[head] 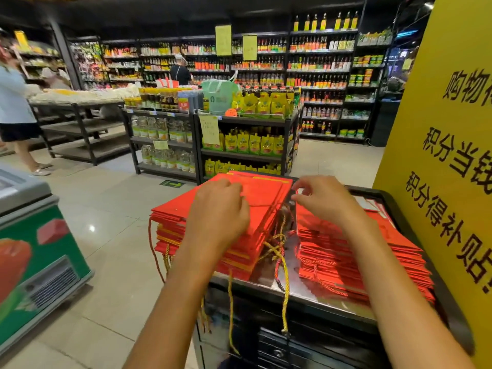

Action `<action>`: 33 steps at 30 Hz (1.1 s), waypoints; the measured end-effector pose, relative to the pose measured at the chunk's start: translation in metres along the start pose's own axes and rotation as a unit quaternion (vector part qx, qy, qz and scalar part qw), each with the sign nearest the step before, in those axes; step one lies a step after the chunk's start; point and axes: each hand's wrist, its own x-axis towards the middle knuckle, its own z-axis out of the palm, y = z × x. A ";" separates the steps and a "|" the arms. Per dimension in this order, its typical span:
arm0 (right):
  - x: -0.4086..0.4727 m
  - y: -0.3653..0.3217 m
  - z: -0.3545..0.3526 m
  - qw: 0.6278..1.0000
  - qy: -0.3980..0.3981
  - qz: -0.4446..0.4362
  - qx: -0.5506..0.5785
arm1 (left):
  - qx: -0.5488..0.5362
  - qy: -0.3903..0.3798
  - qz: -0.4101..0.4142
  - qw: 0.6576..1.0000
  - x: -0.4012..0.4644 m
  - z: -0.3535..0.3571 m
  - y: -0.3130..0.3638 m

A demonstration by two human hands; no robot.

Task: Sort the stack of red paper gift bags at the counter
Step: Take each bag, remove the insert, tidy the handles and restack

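Our left hand (221,209) lies flat on the glossy red bags (239,203) at the surface's (306,291) left edge; right hand (323,198) fingers curl, grip unclear, twisted cords (282,251) dangling.

My hands (217,209) (323,198) are bare: no gloves, rings or watch. Forearms bare too, no sleeves in view.

Two stacks of flat, folded red paper gift bags lay side by side on the counter (300,291). The left stack (234,235) stood taller, its top bag tilted and overhanging the counter's left edge — gold trim ran along some bag edges. The right stack (354,259) lay lower and fanned toward the near right. Red and yellow cord handles (282,251) dangled between the stacks and over the near edge.
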 end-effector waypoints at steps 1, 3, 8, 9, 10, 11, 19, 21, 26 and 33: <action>0.008 -0.006 0.010 0.999 -0.036 0.000 -0.015 | 0.025 -0.010 -0.028 0.999 -0.008 -0.005 -0.023; 0.021 -0.013 0.029 0.993 -0.096 0.008 -0.073 | 0.041 -0.033 -0.060 0.997 -0.024 -0.008 -0.058; 0.033 -0.022 0.057 0.991 -0.107 -0.001 -0.086 | 0.003 -0.044 -0.032 0.999 -0.058 0.007 -0.094; 0.034 -0.022 0.057 0.992 -0.101 -0.001 -0.071 | 0.000 -0.031 -0.031 0.999 -0.064 0.010 -0.095; 0.033 -0.021 0.053 0.994 -0.097 0.001 -0.049 | -0.002 -0.017 -0.031 0.999 -0.069 0.012 -0.095; 0.033 -0.020 0.049 0.996 -0.092 0.000 -0.017 | -0.002 -0.003 -0.030 1.000 -0.074 0.014 -0.094; 0.025 -0.074 -0.020 0.866 -0.130 -0.034 0.482 | -0.011 0.079 0.014 0.997 -0.099 0.029 -0.085; 0.034 -0.092 -0.017 0.840 -0.163 -0.039 0.516 | -0.014 0.088 0.014 0.996 -0.104 0.030 -0.084; 0.049 -0.115 0.031 0.858 -0.226 0.007 0.461 | -0.035 0.120 0.032 0.992 -0.117 0.026 -0.081; 0.046 -0.119 0.049 0.933 -0.229 -0.060 0.271 | -0.096 0.166 0.006 0.981 -0.129 0.028 -0.085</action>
